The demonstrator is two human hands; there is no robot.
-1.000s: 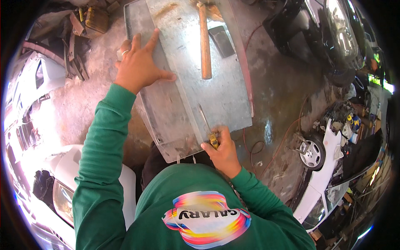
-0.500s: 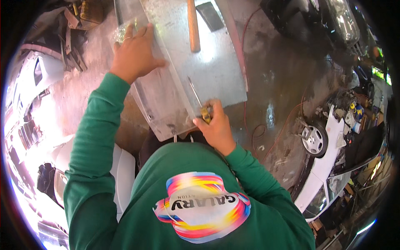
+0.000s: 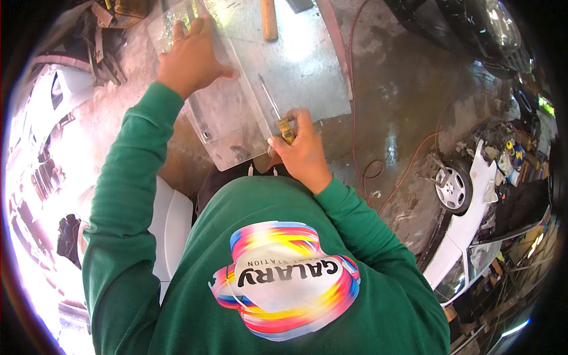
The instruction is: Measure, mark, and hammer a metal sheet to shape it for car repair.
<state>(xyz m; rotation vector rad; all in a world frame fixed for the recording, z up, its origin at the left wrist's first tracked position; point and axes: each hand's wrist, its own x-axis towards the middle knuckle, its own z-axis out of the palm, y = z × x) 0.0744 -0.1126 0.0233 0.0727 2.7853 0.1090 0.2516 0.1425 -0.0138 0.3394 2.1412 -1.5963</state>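
My left hand lies with its fingers spread on a long, clear, scuffed plastic panel. The panel rests partly over a grey metal sheet. In my right hand is a screwdriver with a yellow handle, its thin shaft pointing away from me and to the left. This hand is at the panel's near right edge, thumb close to that edge. Farther up on the metal sheet lies a wooden handle, its far end cut off by the picture's edge.
Beside the wooden handle sits a dark flat block. A thin reddish hose coils on the concrete floor to the right. Farther right are a wheel and white car bodywork. Metal scraps lie at the upper left.
The view has shifted, so the panel, metal sheet and wooden handle sit higher in the picture. My left hand stays spread on the panel; my right still grips the screwdriver.
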